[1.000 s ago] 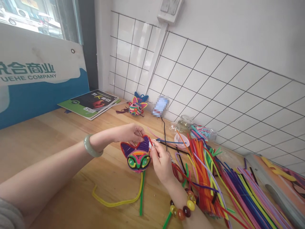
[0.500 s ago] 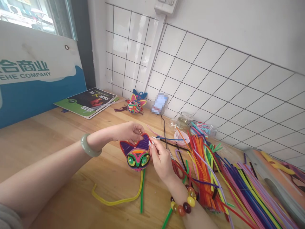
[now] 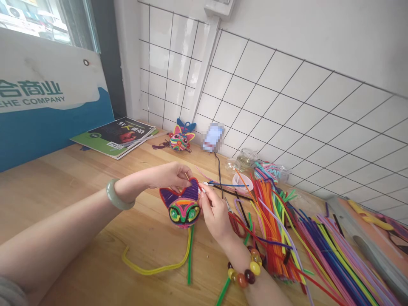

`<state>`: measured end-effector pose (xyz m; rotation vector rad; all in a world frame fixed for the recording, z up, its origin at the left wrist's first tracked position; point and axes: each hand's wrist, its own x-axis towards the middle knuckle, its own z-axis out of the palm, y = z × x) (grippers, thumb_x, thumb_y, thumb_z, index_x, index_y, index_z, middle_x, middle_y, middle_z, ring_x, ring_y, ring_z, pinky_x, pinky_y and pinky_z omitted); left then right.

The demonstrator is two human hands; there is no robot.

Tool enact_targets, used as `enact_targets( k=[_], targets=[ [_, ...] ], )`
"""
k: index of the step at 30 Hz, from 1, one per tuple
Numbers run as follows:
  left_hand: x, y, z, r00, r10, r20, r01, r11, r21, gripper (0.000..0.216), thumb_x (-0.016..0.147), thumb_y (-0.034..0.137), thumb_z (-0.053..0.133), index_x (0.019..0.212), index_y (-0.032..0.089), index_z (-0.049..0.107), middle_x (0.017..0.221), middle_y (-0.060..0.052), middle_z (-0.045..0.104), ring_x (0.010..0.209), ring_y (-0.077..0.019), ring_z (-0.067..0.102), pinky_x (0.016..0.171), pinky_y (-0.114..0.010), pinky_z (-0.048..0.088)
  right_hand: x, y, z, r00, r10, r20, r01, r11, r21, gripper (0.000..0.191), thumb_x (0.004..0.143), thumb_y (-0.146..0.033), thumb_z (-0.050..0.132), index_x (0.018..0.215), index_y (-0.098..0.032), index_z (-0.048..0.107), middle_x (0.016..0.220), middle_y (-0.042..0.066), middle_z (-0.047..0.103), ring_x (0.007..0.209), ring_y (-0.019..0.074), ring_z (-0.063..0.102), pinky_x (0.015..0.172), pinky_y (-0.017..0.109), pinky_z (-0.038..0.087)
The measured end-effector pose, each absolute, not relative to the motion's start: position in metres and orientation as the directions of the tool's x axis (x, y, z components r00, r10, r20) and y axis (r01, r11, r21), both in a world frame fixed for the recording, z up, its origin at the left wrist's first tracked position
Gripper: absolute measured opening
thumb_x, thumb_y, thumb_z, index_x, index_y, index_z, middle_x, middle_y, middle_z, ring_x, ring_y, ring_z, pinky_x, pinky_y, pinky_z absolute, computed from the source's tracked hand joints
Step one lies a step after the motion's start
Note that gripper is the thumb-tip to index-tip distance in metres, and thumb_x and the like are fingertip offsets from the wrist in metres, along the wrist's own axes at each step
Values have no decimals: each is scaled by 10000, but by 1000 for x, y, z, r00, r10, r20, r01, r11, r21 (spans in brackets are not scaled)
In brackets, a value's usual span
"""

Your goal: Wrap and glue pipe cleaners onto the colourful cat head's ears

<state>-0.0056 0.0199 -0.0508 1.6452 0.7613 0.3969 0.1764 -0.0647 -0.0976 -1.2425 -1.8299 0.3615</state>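
Observation:
A cat-face head made of coloured pipe cleaners (image 3: pixel 182 208) is held just above the wooden table (image 3: pixel 63 178), with purple ears edged in red. My left hand (image 3: pixel 170 175) grips its top from behind, fingers closed on it. My right hand (image 3: pixel 214 212) pinches the red pipe cleaner (image 3: pixel 198 185) at the right ear, fingers closed. Yellow (image 3: pixel 159 265) and green (image 3: pixel 190 255) pipe-cleaner tails hang from the head onto the table.
A large heap of loose pipe cleaners (image 3: pixel 287 229) covers the table to the right. A second finished cat head (image 3: pixel 179 139), a blurred phone (image 3: pixel 213 138) with its cable, booklets (image 3: pixel 114 136), small jars (image 3: pixel 247 159) and a grid wall panel (image 3: pixel 287 110) stand behind.
The view has shifted slightly. Both hands stay on the cat head, and my right hand's fingers have moved a little closer to the ear.

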Motion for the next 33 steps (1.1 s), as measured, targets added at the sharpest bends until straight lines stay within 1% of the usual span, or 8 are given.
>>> enact_targets(
  k=[17, 25, 33],
  targets=[
    [-5, 18, -49, 716, 681, -152, 263, -62, 963, 244, 688, 309, 637, 838, 126, 575, 737, -14, 615, 637, -106, 565, 594, -238, 491, 176, -65, -98, -133, 856, 500, 602, 470, -645, 304, 884, -193, 400, 1143, -192, 558, 1104, 77, 637, 981, 181, 608, 866, 311, 478],
    [-5, 20, -51, 719, 679, -152, 254, -52, 966, 237, 671, 310, 646, 830, 148, 579, 689, 18, 587, 640, -115, 572, 610, -253, 504, 176, -65, -96, -132, 859, 495, 595, 468, -653, 304, 885, -190, 402, 1147, -194, 555, 1117, 75, 631, 1007, 178, 596, 877, 310, 473],
    [-5, 21, -52, 725, 671, -155, 249, -45, 967, 187, 701, 281, 606, 821, 141, 573, 684, 10, 591, 632, -111, 574, 612, -251, 508, 175, -65, -97, -133, 856, 499, 602, 470, -645, 306, 883, -197, 403, 1147, -188, 559, 1108, 77, 636, 1003, 178, 599, 876, 306, 470]
  ],
)
